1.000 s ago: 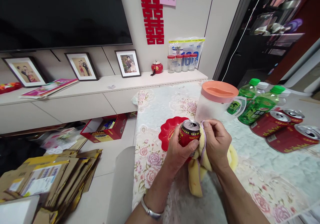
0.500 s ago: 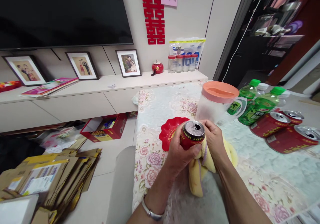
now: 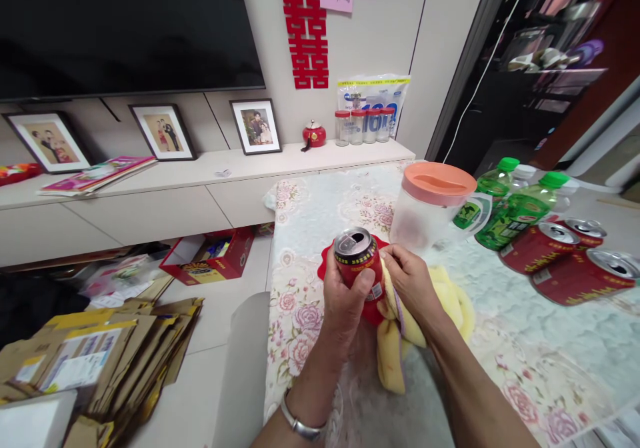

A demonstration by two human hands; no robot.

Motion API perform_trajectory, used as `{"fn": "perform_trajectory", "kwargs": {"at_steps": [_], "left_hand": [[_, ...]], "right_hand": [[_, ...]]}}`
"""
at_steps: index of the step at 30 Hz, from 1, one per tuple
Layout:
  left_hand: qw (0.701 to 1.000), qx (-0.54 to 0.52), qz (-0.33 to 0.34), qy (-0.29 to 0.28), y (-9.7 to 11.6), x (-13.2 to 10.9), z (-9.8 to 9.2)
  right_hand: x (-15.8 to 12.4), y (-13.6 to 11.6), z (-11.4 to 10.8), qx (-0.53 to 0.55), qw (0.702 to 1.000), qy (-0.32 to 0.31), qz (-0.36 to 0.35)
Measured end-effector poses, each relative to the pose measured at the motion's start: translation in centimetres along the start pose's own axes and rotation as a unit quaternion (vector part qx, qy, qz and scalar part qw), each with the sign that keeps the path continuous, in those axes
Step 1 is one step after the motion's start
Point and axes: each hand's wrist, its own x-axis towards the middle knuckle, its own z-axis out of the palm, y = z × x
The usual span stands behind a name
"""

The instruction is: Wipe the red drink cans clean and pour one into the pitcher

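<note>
An opened red drink can (image 3: 356, 256) is gripped in my left hand (image 3: 345, 301), its silver top tilted toward me. My right hand (image 3: 410, 278) is closed on a yellow cloth (image 3: 393, 355) with a purple edge, which presses against the can's right side and hangs down below. Part of the cloth also lies on the table to the right of my right wrist. Behind the can is a red scalloped dish (image 3: 326, 261), mostly covered by the can and my hands.
A pitcher (image 3: 420, 208) with an orange lid stands beyond my right hand. Several green bottles (image 3: 520, 208) and red cans (image 3: 575, 275) stand at the right of the flowered tablecloth (image 3: 305, 315). Flattened cardboard (image 3: 115, 341) and a red box (image 3: 210, 255) lie on the floor, left.
My left hand has moved the can left and slightly up, showing more of its side. The cloth in my right hand now touches the can's right side.
</note>
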Motion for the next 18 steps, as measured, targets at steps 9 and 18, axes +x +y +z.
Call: {"fn": "perform_trajectory", "kwargs": {"at_steps": [9,18], "left_hand": [[0.996,-0.071,0.034,0.051,-0.2,0.9,-0.8],[0.991,-0.120,-0.020,0.054,0.4,0.9,0.1]], "right_hand": [[-0.5,-0.5,1.2,-0.034,0.998,-0.052,-0.026],[-0.3,-0.9,0.4,0.112,0.986,0.089,0.090]]}}
